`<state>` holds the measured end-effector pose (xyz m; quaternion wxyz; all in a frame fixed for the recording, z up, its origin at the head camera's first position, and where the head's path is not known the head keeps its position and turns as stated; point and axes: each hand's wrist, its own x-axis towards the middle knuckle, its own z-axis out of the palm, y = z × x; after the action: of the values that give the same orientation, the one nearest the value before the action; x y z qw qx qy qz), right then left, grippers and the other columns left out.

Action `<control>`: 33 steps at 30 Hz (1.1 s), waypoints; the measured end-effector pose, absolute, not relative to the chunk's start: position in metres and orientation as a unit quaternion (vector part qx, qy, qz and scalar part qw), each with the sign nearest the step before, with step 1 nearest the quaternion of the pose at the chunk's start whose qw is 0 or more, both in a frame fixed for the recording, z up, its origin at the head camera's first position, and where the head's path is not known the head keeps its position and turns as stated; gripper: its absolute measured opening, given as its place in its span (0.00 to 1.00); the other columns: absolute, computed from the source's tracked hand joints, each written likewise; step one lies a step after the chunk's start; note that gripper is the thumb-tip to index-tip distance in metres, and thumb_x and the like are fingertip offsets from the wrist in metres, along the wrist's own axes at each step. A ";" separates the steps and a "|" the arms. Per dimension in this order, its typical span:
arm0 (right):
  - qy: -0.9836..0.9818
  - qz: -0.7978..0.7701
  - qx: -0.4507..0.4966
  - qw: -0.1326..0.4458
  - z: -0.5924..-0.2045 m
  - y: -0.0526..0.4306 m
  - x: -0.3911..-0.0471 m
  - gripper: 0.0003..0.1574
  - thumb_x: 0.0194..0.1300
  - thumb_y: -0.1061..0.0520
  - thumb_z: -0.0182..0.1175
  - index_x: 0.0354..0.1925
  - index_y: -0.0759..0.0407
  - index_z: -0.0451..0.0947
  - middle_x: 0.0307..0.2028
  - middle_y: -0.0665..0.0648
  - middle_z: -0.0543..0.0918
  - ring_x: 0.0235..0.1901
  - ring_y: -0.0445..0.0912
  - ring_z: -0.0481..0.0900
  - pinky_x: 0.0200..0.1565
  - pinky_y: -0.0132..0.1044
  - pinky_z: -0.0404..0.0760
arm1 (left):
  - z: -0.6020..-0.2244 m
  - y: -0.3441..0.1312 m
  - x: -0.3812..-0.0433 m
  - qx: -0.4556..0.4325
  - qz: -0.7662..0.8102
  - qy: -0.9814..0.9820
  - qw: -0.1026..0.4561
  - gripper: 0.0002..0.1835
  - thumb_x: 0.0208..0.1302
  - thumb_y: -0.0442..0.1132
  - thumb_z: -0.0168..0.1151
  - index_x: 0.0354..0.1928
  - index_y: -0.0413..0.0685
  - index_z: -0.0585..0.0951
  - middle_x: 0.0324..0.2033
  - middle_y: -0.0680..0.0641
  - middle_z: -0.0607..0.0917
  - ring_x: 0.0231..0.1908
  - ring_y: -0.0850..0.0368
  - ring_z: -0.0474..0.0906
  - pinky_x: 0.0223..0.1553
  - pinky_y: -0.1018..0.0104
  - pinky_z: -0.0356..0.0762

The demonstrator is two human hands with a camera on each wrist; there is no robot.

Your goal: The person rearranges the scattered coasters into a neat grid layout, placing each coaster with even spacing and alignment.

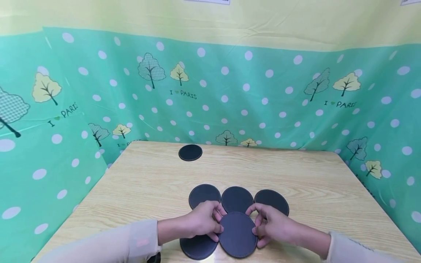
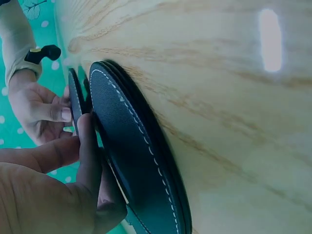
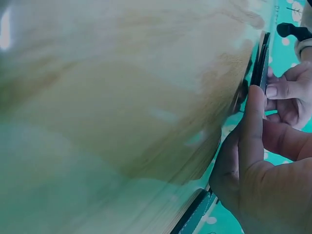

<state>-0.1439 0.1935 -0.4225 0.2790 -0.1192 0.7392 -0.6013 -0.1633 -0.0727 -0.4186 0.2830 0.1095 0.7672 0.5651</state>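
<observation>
Between my two hands is a round black coaster (image 1: 238, 235) with a stitched rim. My left hand (image 1: 204, 223) pinches its left edge, and my right hand (image 1: 273, 224) holds the right edge. In both wrist views it shows nearly edge-on. Behind it, a row of similar coasters lies on the table: a left one (image 1: 203, 193), a middle one (image 1: 237, 199) and a right one (image 1: 274, 200), with the hands partly covering the row. Beneath my left hand lies another coaster (image 1: 198, 249). The left wrist view shows a thick, layered coaster edge (image 2: 131, 141) close to the fingers.
A single coaster (image 1: 190, 152) lies near the back edge of the light wood table (image 1: 148, 175). A green and yellow patterned cloth (image 1: 230, 91) hangs behind and along both sides. A small dark thing (image 1: 154, 258) shows below the left cuff.
</observation>
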 end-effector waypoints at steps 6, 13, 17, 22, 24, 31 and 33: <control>0.760 -0.577 -0.120 0.273 -0.421 0.194 -0.144 0.29 0.63 0.74 0.62 0.61 0.63 0.70 0.35 0.62 0.71 0.27 0.52 0.83 0.31 0.45 0.91 | -0.416 -0.069 -0.163 0.132 0.539 0.784 0.278 0.25 0.50 0.12 0.68 0.49 0.40 0.80 0.37 0.40 0.75 0.20 0.51 0.83 0.21 0.61 0.88; 0.790 -0.534 -0.146 0.263 -0.420 0.196 -0.143 0.28 0.65 0.76 0.61 0.59 0.59 0.73 0.35 0.62 0.73 0.25 0.52 0.83 0.26 0.40 0.90 | -0.411 -0.065 -0.163 0.148 0.509 0.801 0.278 0.24 0.49 0.12 0.68 0.47 0.38 0.80 0.37 0.41 0.76 0.20 0.50 0.84 0.21 0.62 0.88; 0.796 -0.522 -0.154 0.264 -0.419 0.196 -0.142 0.28 0.64 0.76 0.62 0.58 0.58 0.74 0.34 0.62 0.74 0.23 0.53 0.84 0.25 0.39 0.89 | -0.410 -0.064 -0.163 0.157 0.487 0.813 0.280 0.23 0.49 0.13 0.70 0.46 0.39 0.80 0.36 0.42 0.76 0.20 0.49 0.84 0.21 0.63 0.88; 0.797 -0.519 -0.152 0.269 -0.419 0.195 -0.141 0.28 0.63 0.77 0.61 0.58 0.58 0.74 0.33 0.62 0.74 0.22 0.53 0.84 0.25 0.40 0.89 | -0.410 -0.062 -0.163 0.162 0.468 0.823 0.280 0.23 0.50 0.14 0.70 0.46 0.39 0.80 0.35 0.43 0.76 0.20 0.49 0.84 0.21 0.63 0.87; 0.796 -0.519 -0.152 0.271 -0.419 0.194 -0.141 0.29 0.62 0.78 0.60 0.57 0.58 0.74 0.33 0.62 0.74 0.22 0.52 0.83 0.24 0.40 0.89 | -0.410 -0.061 -0.163 0.162 0.462 0.825 0.280 0.23 0.50 0.14 0.70 0.46 0.40 0.80 0.35 0.43 0.77 0.20 0.50 0.84 0.20 0.63 0.87; 0.806 -0.503 -0.168 0.263 -0.420 0.190 -0.142 0.26 0.61 0.78 0.62 0.54 0.60 0.75 0.31 0.61 0.76 0.20 0.51 0.83 0.23 0.39 0.89 | -0.409 -0.059 -0.161 0.173 0.453 0.830 0.277 0.22 0.48 0.12 0.70 0.43 0.39 0.81 0.33 0.44 0.77 0.20 0.51 0.85 0.20 0.65 0.87; 0.809 -0.499 -0.169 0.261 -0.420 0.190 -0.142 0.26 0.60 0.78 0.62 0.54 0.60 0.75 0.30 0.61 0.76 0.19 0.51 0.83 0.23 0.39 0.88 | -0.408 -0.059 -0.160 0.172 0.450 0.831 0.277 0.23 0.48 0.12 0.70 0.43 0.39 0.81 0.34 0.44 0.77 0.20 0.51 0.84 0.20 0.65 0.87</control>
<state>-0.1419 0.1899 -0.4197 0.2614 -0.1689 0.8089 -0.4988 -0.1602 -0.0589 -0.4080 0.2766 0.1716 0.8314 0.4503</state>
